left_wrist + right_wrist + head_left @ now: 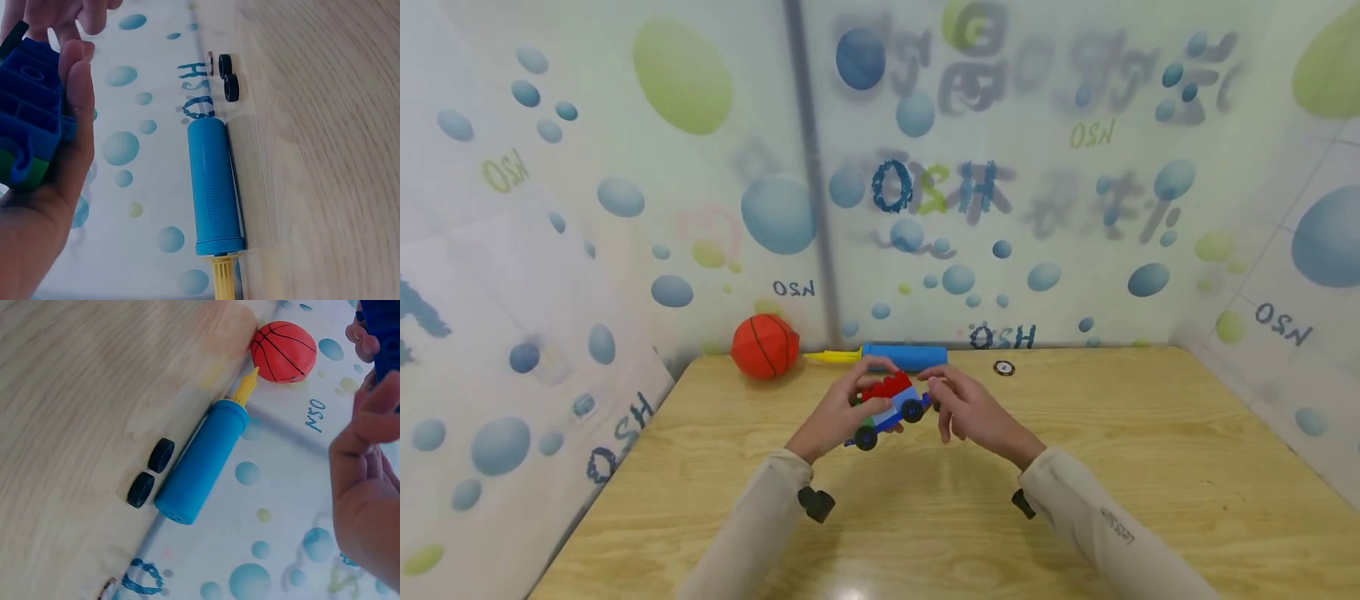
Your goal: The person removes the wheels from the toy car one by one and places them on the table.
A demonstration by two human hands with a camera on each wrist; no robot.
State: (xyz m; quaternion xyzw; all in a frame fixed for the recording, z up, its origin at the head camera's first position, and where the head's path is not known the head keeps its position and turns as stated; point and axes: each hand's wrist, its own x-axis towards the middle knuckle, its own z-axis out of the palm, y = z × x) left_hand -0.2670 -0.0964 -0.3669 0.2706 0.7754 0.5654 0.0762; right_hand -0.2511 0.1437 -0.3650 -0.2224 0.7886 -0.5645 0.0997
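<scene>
A toy car [907,395] of building bricks, with red bricks on top, a blue base and black wheels, is gripped in my left hand [829,418]. Its blue underside [28,106] shows in the left wrist view, held between thumb and fingers. My right hand [977,412] hovers by the car's right end with loosely bent fingers. Nothing shows in its grasp; whether a fingertip touches the car I cannot tell. Two loose black wheels [161,455] stand on the table beside a blue hand pump [203,465] in the right wrist view.
A red ball [765,346] with basketball lines sits at the table's back left. The pump's yellow nozzle [835,357] points toward it. A small round disc [1003,367] lies near the back edge. Printed curtains [1060,183] enclose the wooden table [1120,433].
</scene>
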